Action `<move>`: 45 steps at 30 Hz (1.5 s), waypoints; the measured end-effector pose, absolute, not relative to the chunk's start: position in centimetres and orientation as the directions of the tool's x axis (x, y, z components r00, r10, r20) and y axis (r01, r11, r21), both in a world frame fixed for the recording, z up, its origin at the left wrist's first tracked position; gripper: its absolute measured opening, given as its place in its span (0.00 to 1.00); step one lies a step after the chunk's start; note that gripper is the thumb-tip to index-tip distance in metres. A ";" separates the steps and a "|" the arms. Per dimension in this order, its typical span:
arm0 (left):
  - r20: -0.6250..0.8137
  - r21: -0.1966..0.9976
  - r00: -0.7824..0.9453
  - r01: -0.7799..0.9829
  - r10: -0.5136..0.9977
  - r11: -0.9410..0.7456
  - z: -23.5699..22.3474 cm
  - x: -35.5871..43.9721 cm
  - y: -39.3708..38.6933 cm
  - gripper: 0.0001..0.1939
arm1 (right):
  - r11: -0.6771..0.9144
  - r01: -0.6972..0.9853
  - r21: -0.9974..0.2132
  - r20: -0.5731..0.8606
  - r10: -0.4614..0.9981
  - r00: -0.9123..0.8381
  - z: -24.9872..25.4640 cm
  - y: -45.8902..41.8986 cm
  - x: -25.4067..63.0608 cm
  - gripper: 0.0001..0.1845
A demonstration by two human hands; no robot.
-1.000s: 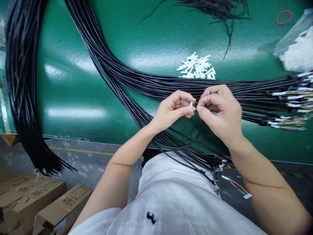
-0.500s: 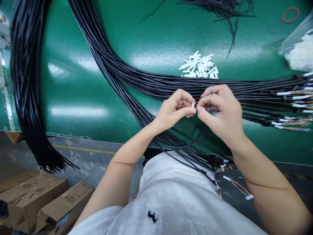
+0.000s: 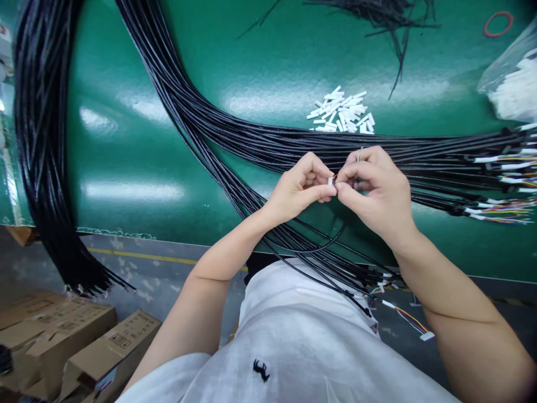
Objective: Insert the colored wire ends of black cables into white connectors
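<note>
Green table (image 3: 210,50), grey floor (image 3: 168,274), cardboard boxes (image 3: 104,347)

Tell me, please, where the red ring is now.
In the head view, the red ring lies on the green table at the upper right, close to the clear bag of white pieces.

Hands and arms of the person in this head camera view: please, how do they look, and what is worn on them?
The left hand and right hand wear no gloves. A thin, silvery ring is on one right finger. The forearms are uncovered; the left sleeve is white and short. No watch shows.
</note>
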State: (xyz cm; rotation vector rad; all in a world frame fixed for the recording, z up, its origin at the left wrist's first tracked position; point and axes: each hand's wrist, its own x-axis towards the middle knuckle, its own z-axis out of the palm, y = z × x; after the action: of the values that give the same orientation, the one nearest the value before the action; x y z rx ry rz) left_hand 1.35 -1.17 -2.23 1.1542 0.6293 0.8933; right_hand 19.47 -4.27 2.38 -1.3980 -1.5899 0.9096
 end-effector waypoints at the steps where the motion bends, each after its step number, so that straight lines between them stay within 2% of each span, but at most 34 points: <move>1: 0.024 0.951 0.516 -0.275 0.856 0.139 -2.2 1.3 -1.1 0.24 | 0.114 0.394 -0.912 0.098 0.993 -0.060 2.5 -4.2 19.5 0.07; 4: 0.010 0.951 0.521 -0.268 0.853 0.153 -1.7 1.2 -1.0 0.24 | 0.095 0.381 -0.919 0.076 0.995 -0.066 2.6 -4.2 19.5 0.06; 11: -0.095 0.934 0.577 -0.231 0.811 0.274 -0.7 0.9 -0.9 0.25 | 0.165 0.415 -0.895 0.165 0.986 -0.035 2.3 -4.4 19.4 0.06; 16: -0.121 0.934 0.563 -0.214 0.818 0.286 -0.9 1.0 -0.9 0.28 | 0.162 0.430 -0.888 0.153 0.987 -0.056 2.5 -4.6 19.2 0.07; 20: -0.106 0.941 0.536 -0.219 0.837 0.259 -0.7 1.1 -0.7 0.26 | 0.137 0.365 -0.921 0.120 0.990 -0.070 2.6 -3.8 20.4 0.05; 24: -0.093 0.939 0.507 -0.243 0.857 0.245 -0.3 1.0 -0.7 0.21 | 0.183 0.219 -0.958 0.219 0.964 0.151 2.2 -2.7 22.2 0.03; 27: -0.102 0.934 0.522 -0.244 0.847 0.263 -0.1 1.0 -0.8 0.20 | 0.081 0.213 -0.974 0.097 0.993 0.064 2.3 -2.5 22.4 0.01; 30: -0.124 0.926 0.530 -0.242 0.839 0.290 -0.1 1.1 -0.8 0.22 | 0.008 0.234 -0.972 0.002 1.000 -0.025 2.6 -2.7 22.0 0.06; 35: -0.132 0.896 0.478 -0.317 0.869 0.311 -0.7 0.9 -0.5 0.23 | -0.012 0.120 -0.993 -0.012 1.000 0.002 2.3 -2.8 22.2 0.02; 45: -0.227 0.817 0.513 -0.362 0.828 0.449 -0.5 1.3 -0.8 0.25 | -0.028 0.151 -0.988 -0.040 0.996 -0.080 2.4 -3.0 21.8 0.04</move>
State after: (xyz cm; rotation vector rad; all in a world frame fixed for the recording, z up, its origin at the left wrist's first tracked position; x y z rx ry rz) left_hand 1.25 -0.79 -0.54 0.7870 0.6862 0.8116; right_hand 21.85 -2.98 2.40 -1.3051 -1.3660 1.2215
